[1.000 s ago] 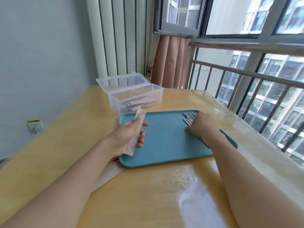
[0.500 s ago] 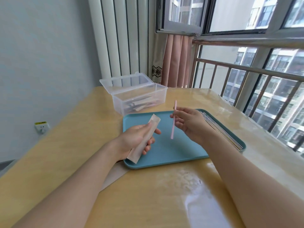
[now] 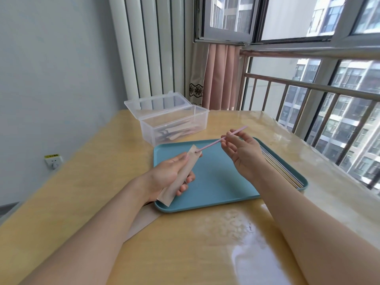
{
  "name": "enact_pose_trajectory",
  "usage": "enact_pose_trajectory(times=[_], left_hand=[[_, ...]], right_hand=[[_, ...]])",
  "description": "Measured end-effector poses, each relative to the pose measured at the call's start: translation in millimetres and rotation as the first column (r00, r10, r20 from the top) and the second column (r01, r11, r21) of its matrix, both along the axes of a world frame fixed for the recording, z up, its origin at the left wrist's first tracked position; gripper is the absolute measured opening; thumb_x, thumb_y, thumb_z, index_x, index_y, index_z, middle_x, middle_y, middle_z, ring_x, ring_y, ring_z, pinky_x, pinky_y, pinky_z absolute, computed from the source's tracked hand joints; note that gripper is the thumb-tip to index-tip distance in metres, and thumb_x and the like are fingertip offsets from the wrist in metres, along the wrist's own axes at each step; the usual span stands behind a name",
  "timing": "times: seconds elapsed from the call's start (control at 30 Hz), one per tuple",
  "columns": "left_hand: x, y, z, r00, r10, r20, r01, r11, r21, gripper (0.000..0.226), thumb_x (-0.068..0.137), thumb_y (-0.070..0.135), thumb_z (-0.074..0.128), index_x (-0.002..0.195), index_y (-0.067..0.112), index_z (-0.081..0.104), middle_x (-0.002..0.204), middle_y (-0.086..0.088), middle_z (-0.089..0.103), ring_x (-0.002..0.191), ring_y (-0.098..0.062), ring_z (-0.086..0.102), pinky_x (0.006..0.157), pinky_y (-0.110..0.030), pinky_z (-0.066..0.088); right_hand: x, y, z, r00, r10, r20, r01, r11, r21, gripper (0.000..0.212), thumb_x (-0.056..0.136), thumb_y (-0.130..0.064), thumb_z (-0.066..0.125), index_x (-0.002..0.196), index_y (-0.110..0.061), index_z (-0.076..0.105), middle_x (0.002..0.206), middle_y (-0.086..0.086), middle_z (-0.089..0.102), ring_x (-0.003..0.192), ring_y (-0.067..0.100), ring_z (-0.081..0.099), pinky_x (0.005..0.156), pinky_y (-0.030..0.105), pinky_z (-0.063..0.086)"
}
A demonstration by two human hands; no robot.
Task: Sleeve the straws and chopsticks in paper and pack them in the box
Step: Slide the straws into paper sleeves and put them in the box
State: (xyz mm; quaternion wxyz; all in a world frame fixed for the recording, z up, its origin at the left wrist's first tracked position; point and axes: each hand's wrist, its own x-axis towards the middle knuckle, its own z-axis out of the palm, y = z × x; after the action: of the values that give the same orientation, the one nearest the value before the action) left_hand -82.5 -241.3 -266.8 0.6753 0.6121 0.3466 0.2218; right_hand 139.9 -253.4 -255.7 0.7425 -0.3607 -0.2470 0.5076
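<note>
My left hand grips a paper sleeve above the near-left corner of the teal tray, its open end tilted up and away. My right hand pinches a pink straw between thumb and fingers, its tip touching the sleeve's mouth. More straws lie along the tray's right edge. Behind the tray, the clear plastic box stands open on the yellow table, sleeved pieces already inside.
</note>
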Motion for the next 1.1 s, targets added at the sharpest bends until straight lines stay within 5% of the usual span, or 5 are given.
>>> enact_pose_trajectory(times=[0.37, 0.67, 0.83, 0.93, 1.1], left_hand=[[0, 0, 0, 1.000, -0.005, -0.024, 0.005, 1.000, 0.002, 0.037, 0.107, 0.045, 0.031, 0.128, 0.036, 0.060, 0.069, -0.002, 0.050, 0.050, -0.013, 0.044, 0.045, -0.021, 0.041], [-1, 0, 0, 0.995, -0.012, -0.102, 0.021, 0.996, 0.083, 0.042, 0.108, 0.038, 0.036, 0.121, 0.011, 0.066, 0.069, -0.001, 0.051, 0.053, -0.012, 0.044, 0.048, -0.021, 0.042], [-1, 0, 0, 0.994, -0.003, -0.110, 0.014, 0.995, 0.102, 0.042, 0.107, 0.037, 0.039, 0.119, 0.008, 0.067, 0.069, -0.001, 0.052, 0.052, -0.011, 0.047, 0.050, -0.022, 0.044], [-1, 1, -1, 0.994, 0.012, -0.104, -0.001, 0.995, 0.097, 0.042, 0.107, 0.036, 0.039, 0.118, 0.008, 0.068, 0.069, -0.001, 0.052, 0.053, -0.011, 0.047, 0.051, -0.022, 0.044], [-1, 3, -1, 0.996, 0.054, -0.071, -0.050, 0.997, 0.058, 0.041, 0.108, 0.035, 0.038, 0.115, 0.010, 0.070, 0.068, 0.000, 0.053, 0.053, -0.011, 0.048, 0.051, -0.023, 0.044]], right_hand=[[3, 0, 0, 0.982, 0.105, 0.157, -0.097, 0.993, -0.061, 0.025, 0.094, 0.001, 0.063, 0.118, -0.001, 0.057, 0.088, 0.017, 0.071, 0.070, 0.022, 0.070, 0.069, 0.028, 0.062], [-5, -5, -5, 0.875, 0.358, 0.325, -0.319, 0.933, -0.167, 0.034, 0.093, 0.003, 0.062, 0.126, -0.001, 0.055, 0.101, 0.020, 0.073, 0.072, 0.020, 0.069, 0.068, 0.028, 0.061], [-10, 0, -9, 0.910, 0.192, 0.368, -0.162, 0.980, -0.112, 0.060, 0.087, 0.002, 0.072, 0.137, -0.015, 0.042, 0.105, 0.023, 0.074, 0.080, 0.026, 0.073, 0.070, 0.030, 0.060], [-6, 0, -8, 0.888, 0.102, 0.449, -0.078, 0.994, -0.070, 0.047, 0.090, -0.001, 0.070, 0.134, -0.009, 0.054, 0.104, 0.018, 0.073, 0.081, 0.023, 0.072, 0.070, 0.030, 0.059], [-13, -2, -10, 0.804, 0.194, 0.562, -0.157, 0.981, -0.114, 0.028, 0.096, -0.014, 0.066, 0.124, -0.012, 0.067, 0.106, 0.014, 0.074, 0.084, 0.022, 0.070, 0.069, 0.030, 0.058]])
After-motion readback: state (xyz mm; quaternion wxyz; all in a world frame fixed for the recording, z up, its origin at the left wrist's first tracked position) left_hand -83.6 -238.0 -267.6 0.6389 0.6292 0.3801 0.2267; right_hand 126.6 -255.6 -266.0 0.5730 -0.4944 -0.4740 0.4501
